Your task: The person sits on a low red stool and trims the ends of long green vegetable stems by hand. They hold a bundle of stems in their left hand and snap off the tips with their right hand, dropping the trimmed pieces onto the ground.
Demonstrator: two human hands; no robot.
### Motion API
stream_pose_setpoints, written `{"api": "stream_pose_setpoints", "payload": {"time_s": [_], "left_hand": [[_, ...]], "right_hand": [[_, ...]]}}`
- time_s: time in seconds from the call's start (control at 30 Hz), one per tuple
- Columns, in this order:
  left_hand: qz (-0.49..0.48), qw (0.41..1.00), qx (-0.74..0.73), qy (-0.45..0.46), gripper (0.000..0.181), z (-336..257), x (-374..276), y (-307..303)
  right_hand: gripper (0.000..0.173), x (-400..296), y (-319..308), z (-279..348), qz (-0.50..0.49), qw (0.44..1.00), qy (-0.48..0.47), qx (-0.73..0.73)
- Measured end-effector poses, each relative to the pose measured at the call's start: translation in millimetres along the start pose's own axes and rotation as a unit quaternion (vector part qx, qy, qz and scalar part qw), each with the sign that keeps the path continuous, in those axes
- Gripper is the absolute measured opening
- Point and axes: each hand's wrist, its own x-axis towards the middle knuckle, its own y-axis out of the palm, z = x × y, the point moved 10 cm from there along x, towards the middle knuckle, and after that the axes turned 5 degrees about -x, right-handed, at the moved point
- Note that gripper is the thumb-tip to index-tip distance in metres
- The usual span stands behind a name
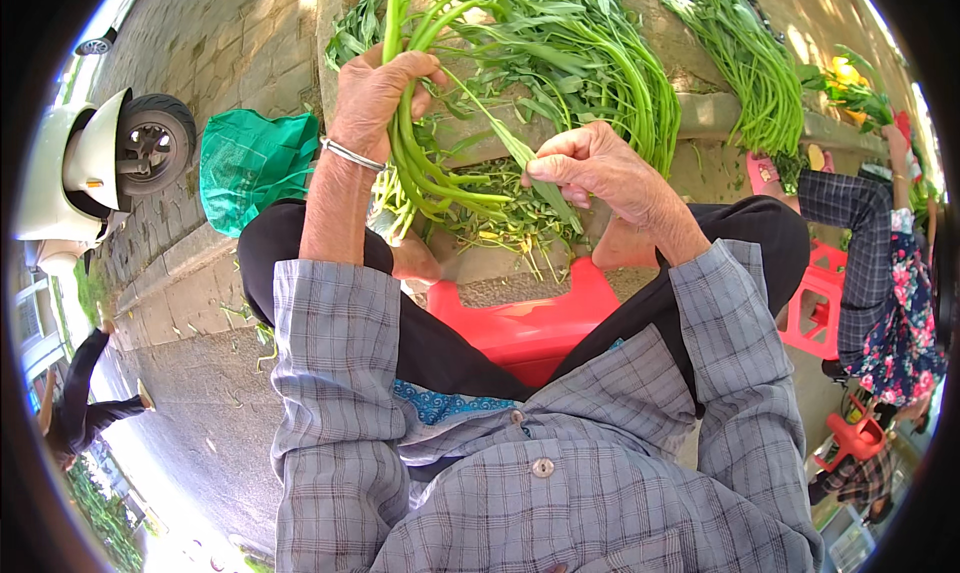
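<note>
My left hand [386, 93] is closed around a bunch of water spinach stems [431, 175], which hang in a curve below the fist and rise past the frame's top. Between thumb and fingers, my right hand [600, 168] pinches a long green leaf [521, 149] whose thin stalk runs back to the bunch. Behind my hands a large heap of leafy water spinach [577, 55] lies across a stone kerb. Trimmed leaves and stem pieces [517, 235] litter the ground between my feet.
I sit on a red plastic stool [517, 322]. A green bag [259, 164] is at left, near a scooter's wheel [154, 145]. Another greens pile [739, 70] lies at right. Beside it a person in a floral top [892, 303] holds leafy stems. Someone walks at lower left.
</note>
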Motion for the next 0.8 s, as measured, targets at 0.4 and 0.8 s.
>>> {"api": "stream_pose_setpoints", "payload": {"time_s": [0.4,0.8], "left_hand": [[-0.056,0.998,-0.009,0.026,0.015,-16.5,6.8,-33.9],[-0.125,0.99,0.011,0.068,0.014,-23.7,-1.0,-37.9]], "right_hand": [[0.022,-2.1,-12.4,-2.2,-0.009,1.0,0.005,-0.008],[0.019,0.5,-46.9,-1.7,-0.203,0.976,-0.066,0.038]]}}
